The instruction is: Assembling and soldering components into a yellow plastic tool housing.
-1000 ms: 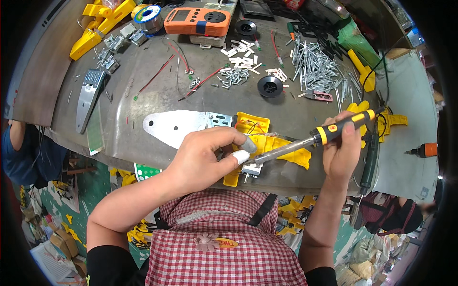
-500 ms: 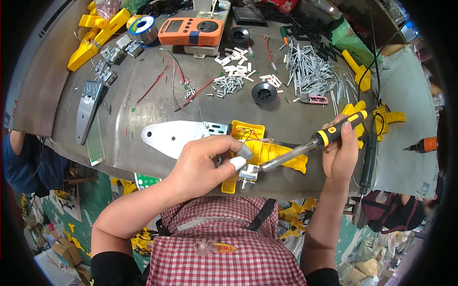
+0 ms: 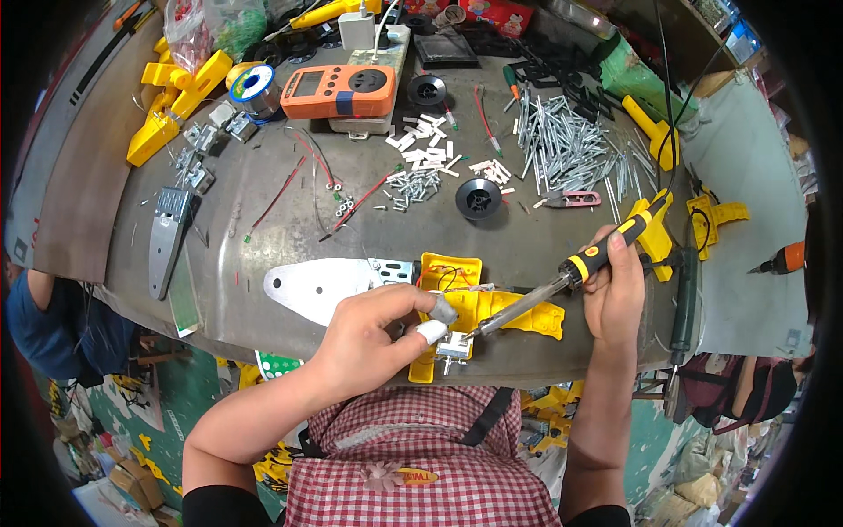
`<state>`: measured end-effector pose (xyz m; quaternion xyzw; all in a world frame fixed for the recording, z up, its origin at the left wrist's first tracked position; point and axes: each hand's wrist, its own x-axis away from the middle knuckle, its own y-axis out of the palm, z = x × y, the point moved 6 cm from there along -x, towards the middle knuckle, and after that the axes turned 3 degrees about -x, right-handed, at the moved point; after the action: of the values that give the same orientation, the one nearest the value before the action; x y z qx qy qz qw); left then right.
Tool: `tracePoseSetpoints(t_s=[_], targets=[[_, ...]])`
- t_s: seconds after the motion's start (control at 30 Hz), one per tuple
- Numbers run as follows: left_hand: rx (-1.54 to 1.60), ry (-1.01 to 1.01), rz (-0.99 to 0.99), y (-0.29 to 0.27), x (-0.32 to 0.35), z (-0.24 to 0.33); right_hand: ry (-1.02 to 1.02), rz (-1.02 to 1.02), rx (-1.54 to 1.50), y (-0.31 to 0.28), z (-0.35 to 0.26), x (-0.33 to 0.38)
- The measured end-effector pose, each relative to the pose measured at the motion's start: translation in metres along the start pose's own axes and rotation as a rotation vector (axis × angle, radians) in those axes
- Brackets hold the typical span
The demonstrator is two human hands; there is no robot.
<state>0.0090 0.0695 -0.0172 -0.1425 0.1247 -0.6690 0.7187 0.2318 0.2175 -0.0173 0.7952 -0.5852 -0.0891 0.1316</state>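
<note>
My right hand [image 3: 619, 299] is wrapped round the black-and-yellow handle of a soldering iron [image 3: 531, 300]. The iron slants down to the left, its tip at a small silver metal part with terminals [image 3: 454, 348]. Beside that part, the thumb and forefinger of my left hand [image 3: 369, 334] come together in pinched form, with light finger covers on both tips. What lies between them is too small to make out. Just behind sits an opened yellow plastic housing [image 3: 527, 318] with thin wires in it, joined to a flat silver plate [image 3: 320, 288] with a rounded end.
An orange meter [image 3: 338, 91] and a solder spool [image 3: 255, 90] stand at the back left. Metal pins [image 3: 562, 136] lie heaped at the back right, near a black reel [image 3: 479, 200]. A second, dark green iron [image 3: 684, 303] hangs at the right. The bench's front edge runs close below my hands.
The view has shifted, so the bench sits slightly lower in the picture. Both hands stay at the metal part, and the iron's tip remains beside it.
</note>
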Motion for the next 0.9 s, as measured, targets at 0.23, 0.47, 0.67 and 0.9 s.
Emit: tracePoseSetpoints(t_s=[0.23, 0.47, 0.67, 0.9], targets=[[-0.002, -0.020, 0.009, -0.0007, -0.0001, 0.0003, 0.016, 0.002, -0.009, -0.0023, 0.0064, -0.0044], [-0.016, 0.071, 0.039, -0.0012, 0.0011, 0.0024, 0.055, 0.010, -0.013, 0.0007, 0.0079, -0.0038], [-0.025, -0.015, 0.002, -0.0018, 0.0002, 0.0030, 0.058, 0.033, 0.002, 0.0005, 0.0079, -0.0031], [-0.042, 0.022, 0.003, -0.0018, -0.0006, 0.0053, 0.048, 0.059, 0.036, 0.0038, 0.0037, -0.0026]])
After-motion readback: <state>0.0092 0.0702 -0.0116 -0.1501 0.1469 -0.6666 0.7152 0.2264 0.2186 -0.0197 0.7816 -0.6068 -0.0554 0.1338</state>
